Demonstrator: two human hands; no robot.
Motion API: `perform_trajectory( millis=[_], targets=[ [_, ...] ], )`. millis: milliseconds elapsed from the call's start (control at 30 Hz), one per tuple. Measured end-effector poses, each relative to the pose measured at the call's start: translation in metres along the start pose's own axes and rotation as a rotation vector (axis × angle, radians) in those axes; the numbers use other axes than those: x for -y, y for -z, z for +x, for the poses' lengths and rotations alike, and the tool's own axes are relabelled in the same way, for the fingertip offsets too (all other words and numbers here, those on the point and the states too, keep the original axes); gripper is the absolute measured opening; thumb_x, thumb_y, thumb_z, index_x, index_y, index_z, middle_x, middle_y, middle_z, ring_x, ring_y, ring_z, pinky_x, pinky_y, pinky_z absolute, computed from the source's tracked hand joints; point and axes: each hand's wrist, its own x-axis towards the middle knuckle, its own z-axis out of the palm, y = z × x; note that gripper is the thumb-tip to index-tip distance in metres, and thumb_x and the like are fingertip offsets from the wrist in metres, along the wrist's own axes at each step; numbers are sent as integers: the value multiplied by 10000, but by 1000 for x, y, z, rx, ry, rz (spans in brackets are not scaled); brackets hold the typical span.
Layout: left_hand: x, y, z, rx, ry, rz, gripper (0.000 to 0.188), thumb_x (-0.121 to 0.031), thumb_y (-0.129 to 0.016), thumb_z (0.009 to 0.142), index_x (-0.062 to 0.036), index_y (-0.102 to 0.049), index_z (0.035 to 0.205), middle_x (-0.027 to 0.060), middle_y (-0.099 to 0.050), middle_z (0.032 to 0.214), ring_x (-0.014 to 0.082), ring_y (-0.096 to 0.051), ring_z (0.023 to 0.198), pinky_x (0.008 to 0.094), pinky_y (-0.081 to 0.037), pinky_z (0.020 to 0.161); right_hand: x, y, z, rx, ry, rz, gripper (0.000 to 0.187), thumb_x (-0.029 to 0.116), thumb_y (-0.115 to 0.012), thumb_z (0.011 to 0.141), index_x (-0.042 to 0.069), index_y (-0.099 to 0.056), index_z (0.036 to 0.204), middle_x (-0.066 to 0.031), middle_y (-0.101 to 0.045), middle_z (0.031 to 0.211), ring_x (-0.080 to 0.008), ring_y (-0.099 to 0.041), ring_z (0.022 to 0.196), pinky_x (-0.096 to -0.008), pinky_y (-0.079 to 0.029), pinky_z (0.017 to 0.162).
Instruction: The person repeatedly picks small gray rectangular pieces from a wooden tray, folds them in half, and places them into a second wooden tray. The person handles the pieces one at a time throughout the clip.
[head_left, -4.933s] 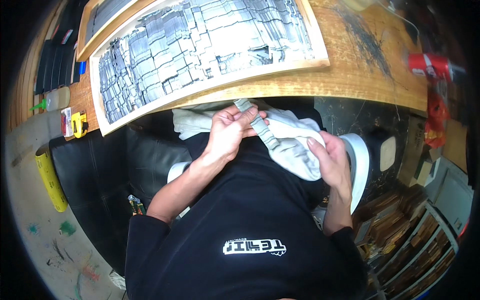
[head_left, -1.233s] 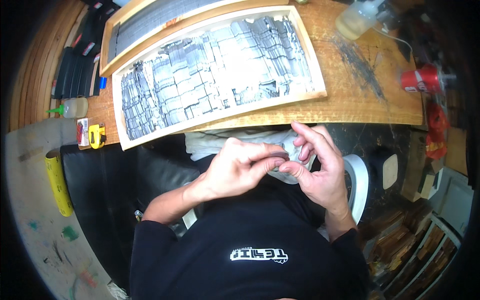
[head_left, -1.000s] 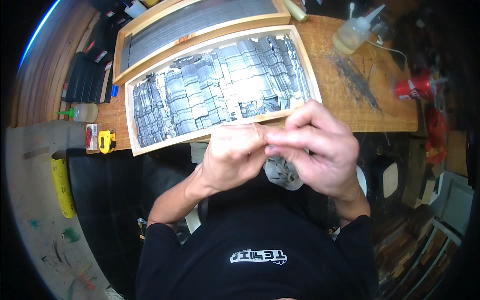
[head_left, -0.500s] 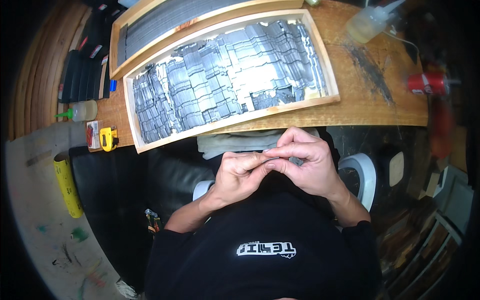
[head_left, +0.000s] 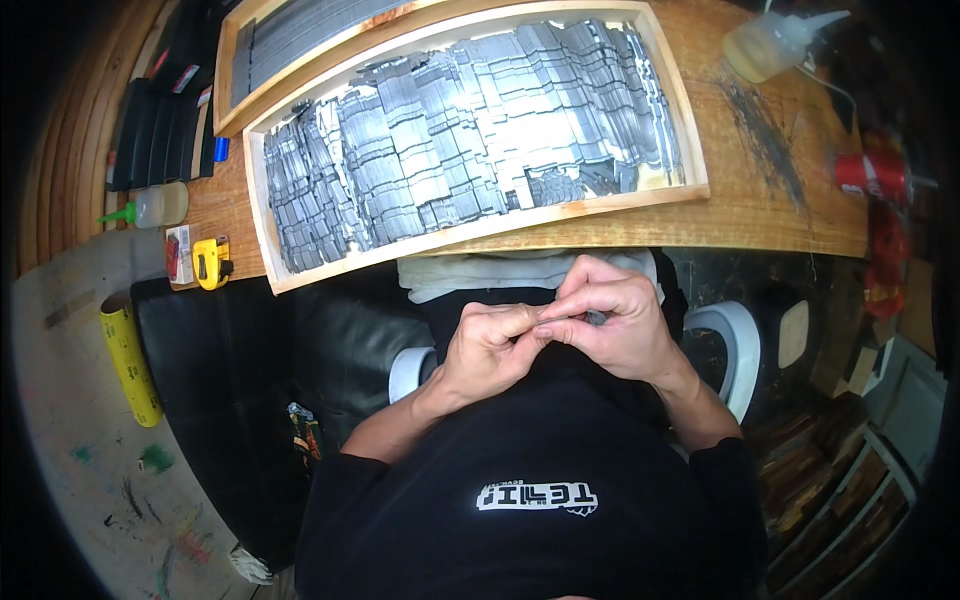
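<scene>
My left hand (head_left: 492, 345) and my right hand (head_left: 618, 322) meet in front of my chest, below the table edge. Both are closed in a pinch, fingertips almost touching. Between them is a thin dark grey piece (head_left: 597, 317), mostly covered by the fingers; its full shape is hidden. Beyond my hands, a shallow wooden tray (head_left: 259, 200) lies at a slant on the table. Rows of thin, shiny grey strips (head_left: 400, 150) fill most of it, with a pale base showing at some edges.
Behind it sits a second wooden tray (head_left: 300, 93) of grey strips. The wooden table (head_left: 790, 215) also bears a squeeze bottle (head_left: 765, 50), a green-tipped bottle (head_left: 160, 205), a yellow tape measure (head_left: 211, 263) and a red can (head_left: 870, 175). A yellow roll (head_left: 131, 362) lies at left.
The view has shifted slightly, so the trays and table sit a little differently in it. My hands keep their pinch; less of the thin piece shows between the fingertips.
</scene>
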Motion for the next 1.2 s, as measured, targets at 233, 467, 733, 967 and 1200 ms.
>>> perform_trajectory(
  millis=[233, 467, 733, 967, 1200],
  targets=[
    [-1, 2, 2, 27, 15, 62, 164, 15, -722, 907, 28, -771, 1063, 191, -760, 838, 248, -753, 678, 300, -547, 591, -3, -6, -4, -58, 71, -57, 150, 25, -880, 796, 36, -813, 930, -31, -633, 812, -122, -606, 703, -269, -474, 597],
    [-4, 11, 10, 81, 74, 30, 128, 9, -727, 903, 8, -774, 1022, 162, -733, 761, 198, -706, 608, 287, -502, 550, -13, -20, -10, -212, 213, -194, 205, 88, -893, 811, 20, -799, 979, -53, -619, 812, -146, -590, 699, -274, -464, 587],
    [5, 13, 7, 86, 30, -13, 95, -22, -751, 910, -14, -772, 1002, 149, -669, 691, 226, -589, 527, 307, -458, 526, -6, -17, -13, -146, 51, -113, 204, 40, -878, 816, 15, -814, 1007, -41, -647, 841, -123, -614, 729, -251, -483, 614],
    [-7, 19, 10, 139, 43, 22, 92, -10, -744, 902, 7, -756, 992, 187, -710, 781, 301, -708, 627, 330, -510, 563, -2, -15, -12, -139, 53, -120, 193, 19, -884, 794, 30, -822, 977, -33, -645, 819, -119, -609, 716, -258, -480, 618],
    [-5, 18, 8, 121, 42, 17, 97, -20, -750, 905, 11, -758, 998, 184, -714, 782, 299, -701, 616, 324, -506, 556, -3, -16, -12, -145, 48, -99, 197, 14, -883, 800, 22, -816, 985, -49, -674, 838, -126, -640, 739, -262, -501, 635]
  ],
)
